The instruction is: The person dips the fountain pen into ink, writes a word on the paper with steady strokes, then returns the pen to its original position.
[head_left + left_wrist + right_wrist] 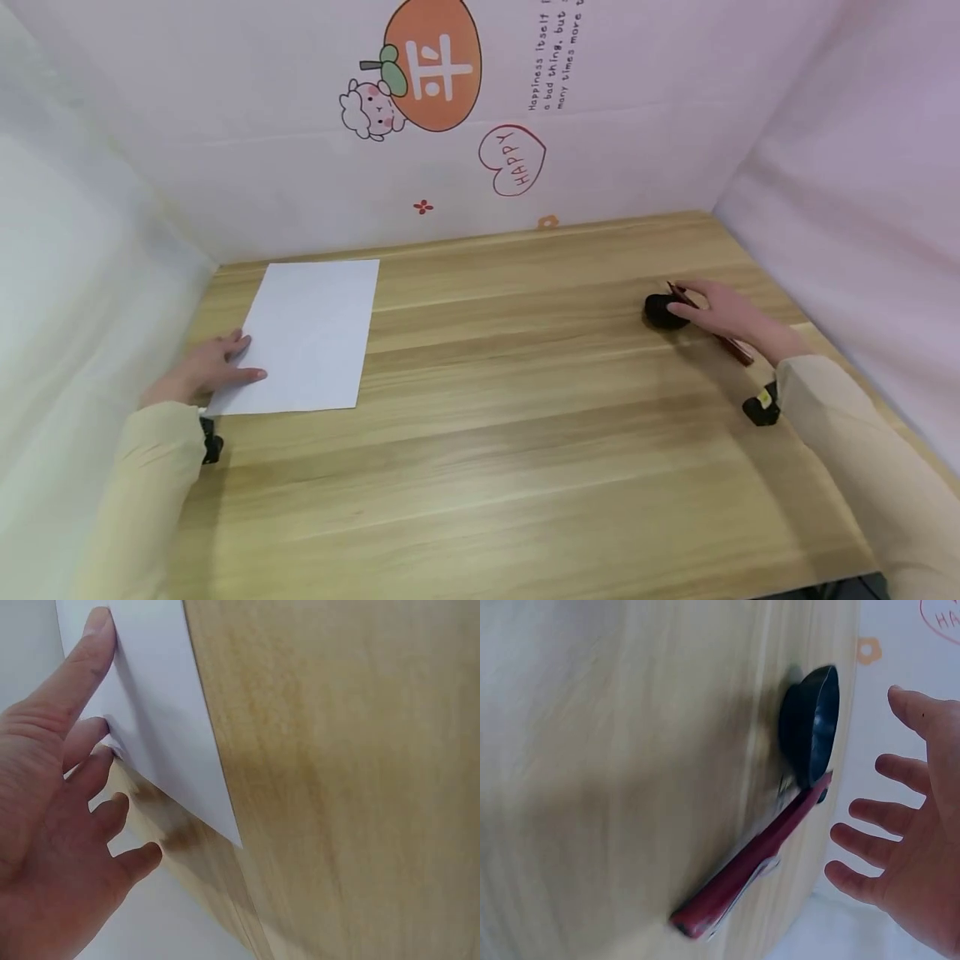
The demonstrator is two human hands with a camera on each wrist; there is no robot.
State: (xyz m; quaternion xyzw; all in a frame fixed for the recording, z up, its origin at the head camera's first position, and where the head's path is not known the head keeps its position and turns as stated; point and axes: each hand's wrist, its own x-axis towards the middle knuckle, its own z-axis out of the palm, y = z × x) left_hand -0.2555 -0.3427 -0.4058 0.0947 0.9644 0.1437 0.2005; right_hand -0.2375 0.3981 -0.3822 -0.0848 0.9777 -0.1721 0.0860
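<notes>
A blank white sheet of paper (315, 333) lies on the left of the table. My left hand (206, 367) rests at its left edge, thumb extended over the paper and two fingertips at the edge in the left wrist view. To the right sits a small black dish (801, 727), its hollow facing up. A dark red, pen-like stick (742, 859) with a silvery clip lies slanted against the dish, one end raised at its rim. Over both hovers my right hand (723, 315), fingers spread and apart from them in the right wrist view.
The wooden table (480, 433) stretches between the two hands. A white printed sheet (300, 183) hangs behind it, and white cloth hangs on both sides. A black device (762, 406) is strapped at the right wrist.
</notes>
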